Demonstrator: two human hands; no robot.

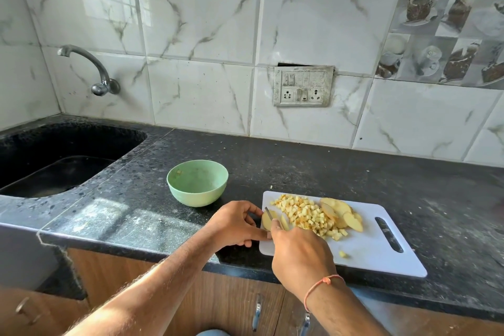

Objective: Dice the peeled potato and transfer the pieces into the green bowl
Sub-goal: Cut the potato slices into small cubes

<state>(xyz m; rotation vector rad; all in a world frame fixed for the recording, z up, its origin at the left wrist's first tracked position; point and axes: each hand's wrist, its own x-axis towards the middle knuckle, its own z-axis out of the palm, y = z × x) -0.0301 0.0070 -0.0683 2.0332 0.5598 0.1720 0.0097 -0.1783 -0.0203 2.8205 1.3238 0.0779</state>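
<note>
A white cutting board [381,254] lies on the black counter, right of centre. On it sit a pile of diced potato [308,213], several potato slices [343,213] behind the pile, and a potato piece [266,222] at the board's left end. My left hand [234,224] pinches that piece with its fingertips. My right hand [300,254] grips a knife [268,213] whose blade stands in the piece; the handle is hidden in my fist. The green bowl [197,183] stands left of the board, nearly empty, with a few bits inside.
A black sink [54,166] is sunk into the counter at far left, with a tap [90,68] on the tiled wall above. A switch plate [304,86] sits on the wall behind the board. One stray cube [342,254] lies on the board's near part.
</note>
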